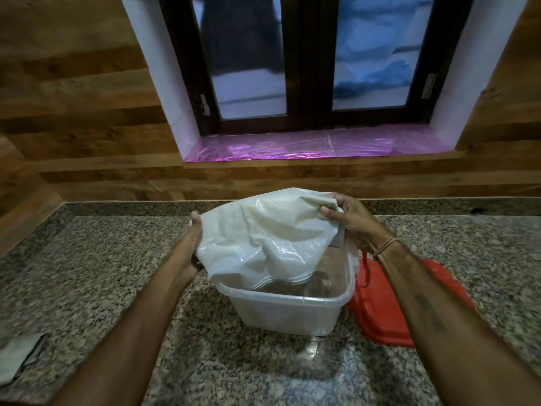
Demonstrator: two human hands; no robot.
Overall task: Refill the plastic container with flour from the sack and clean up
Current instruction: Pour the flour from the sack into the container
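A wood-panelled wall fills the background, cut by a dark-framed window set in a white recess, with its sill lined in shiny pink foil. Below it, a speckled granite counter runs the full width and has a low granite upstand along the wall. Near the middle of the counter stands the clear plastic container, open at the top. The red lid lies flat on the stone just beside the container on the right, partly under the right forearm. The white woven sack is held in the air over the container, crumpled and tipped, with its lower edge hanging inside the rim. The left hand holds the sack's left edge, its fingers hidden behind the fabric. The right hand pinches the upper right corner between curled fingers and thumb and has a thread band at the wrist. A folded pale cloth lies at the counter's near left edge. Something small and clear sits in front of the container, too blurred to identify.
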